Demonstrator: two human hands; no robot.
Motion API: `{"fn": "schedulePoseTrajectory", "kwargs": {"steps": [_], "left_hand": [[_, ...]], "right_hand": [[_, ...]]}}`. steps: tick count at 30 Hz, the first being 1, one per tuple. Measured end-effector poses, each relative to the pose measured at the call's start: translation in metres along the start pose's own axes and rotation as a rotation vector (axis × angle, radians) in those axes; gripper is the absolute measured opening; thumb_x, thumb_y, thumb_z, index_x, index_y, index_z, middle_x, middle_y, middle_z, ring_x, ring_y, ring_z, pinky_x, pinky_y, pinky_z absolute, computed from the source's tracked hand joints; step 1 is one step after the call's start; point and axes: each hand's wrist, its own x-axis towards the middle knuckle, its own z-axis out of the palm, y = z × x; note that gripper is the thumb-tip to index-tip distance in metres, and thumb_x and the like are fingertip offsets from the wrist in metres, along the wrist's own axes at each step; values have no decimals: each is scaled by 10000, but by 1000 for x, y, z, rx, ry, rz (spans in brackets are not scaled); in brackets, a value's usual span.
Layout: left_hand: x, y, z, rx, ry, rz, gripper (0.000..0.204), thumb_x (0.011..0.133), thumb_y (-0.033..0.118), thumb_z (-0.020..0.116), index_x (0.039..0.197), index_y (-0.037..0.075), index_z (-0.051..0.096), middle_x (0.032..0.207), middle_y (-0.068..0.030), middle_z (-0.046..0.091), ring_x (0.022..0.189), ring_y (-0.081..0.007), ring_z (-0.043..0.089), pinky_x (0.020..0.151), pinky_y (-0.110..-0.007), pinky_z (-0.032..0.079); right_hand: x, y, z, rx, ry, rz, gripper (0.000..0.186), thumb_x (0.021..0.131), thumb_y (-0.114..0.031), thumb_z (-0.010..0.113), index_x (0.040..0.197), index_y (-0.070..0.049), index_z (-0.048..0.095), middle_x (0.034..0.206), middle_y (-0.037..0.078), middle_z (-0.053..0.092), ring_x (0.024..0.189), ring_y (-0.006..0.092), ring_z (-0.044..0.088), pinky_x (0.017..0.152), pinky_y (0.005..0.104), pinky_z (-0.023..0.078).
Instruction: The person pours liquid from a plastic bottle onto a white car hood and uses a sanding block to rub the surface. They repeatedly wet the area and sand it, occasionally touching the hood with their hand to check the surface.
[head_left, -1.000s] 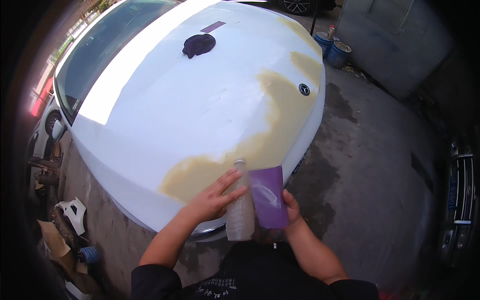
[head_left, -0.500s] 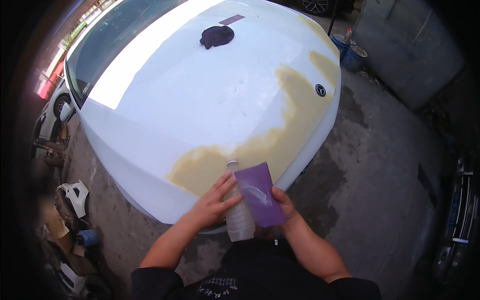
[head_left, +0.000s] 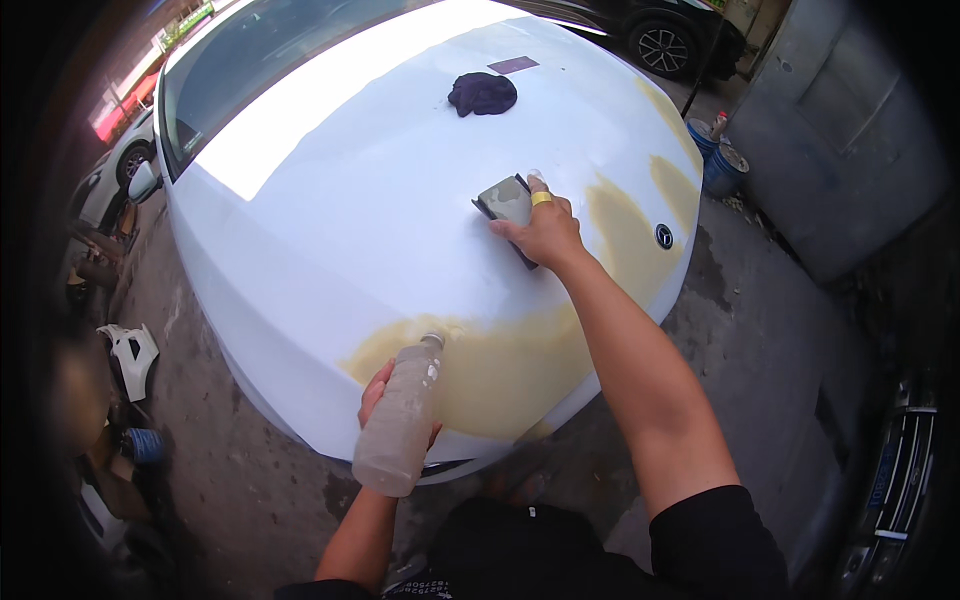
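My left hand (head_left: 376,392) grips a cloudy plastic bottle (head_left: 398,425), tilted with its capped top toward the white car hood (head_left: 290,240), over a broad tan patch (head_left: 500,370) near the front edge. My right hand (head_left: 546,230) is out over the middle of the hood, closed on a grey-green block (head_left: 505,200) with a dark sheet around its edges, resting on the paint left of more tan patches (head_left: 625,240). A dark cloth lump (head_left: 482,93) and a thin purple-grey sheet (head_left: 512,65) lie farther up the hood.
The windshield (head_left: 220,60) is at upper left. Blue buckets (head_left: 725,175) stand by a grey metal panel (head_left: 820,120) at right. A dark car's wheel (head_left: 660,47) is behind. A white part (head_left: 130,360) lies at lower left, a loose bumper (head_left: 900,470) at lower right.
My right hand has moved forward onto the hood with the block; the purple sheet's face no longer shows. My left hand has shifted left and down with the bottle, now tilted.
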Motion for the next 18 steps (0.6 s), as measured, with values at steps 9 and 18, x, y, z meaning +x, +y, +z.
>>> {"fn": "schedulePoseTrajectory", "kwargs": {"steps": [9,18], "left_hand": [[0,-37,5,585,-445,778,484,820,44,677,1273,81,510,1455,-236,406,1371,-483,369,1086,-575,375],[-3,-44,18,635,-774,696,765,764,121,731,1429,30,363,1506,-241,330,1413,-463,309,1129,-579,299]], "right_hand": [[-218,4,19,1092,-493,305,879,932,-352,642,1555,-58,96,1473,229,365,1244,272,490,1030,399,421],[-282,14,11,1402,-360,519,1038,854,-195,745,1549,-55,-13,1519,314,233,1371,308,354,1085,408,372]]}}
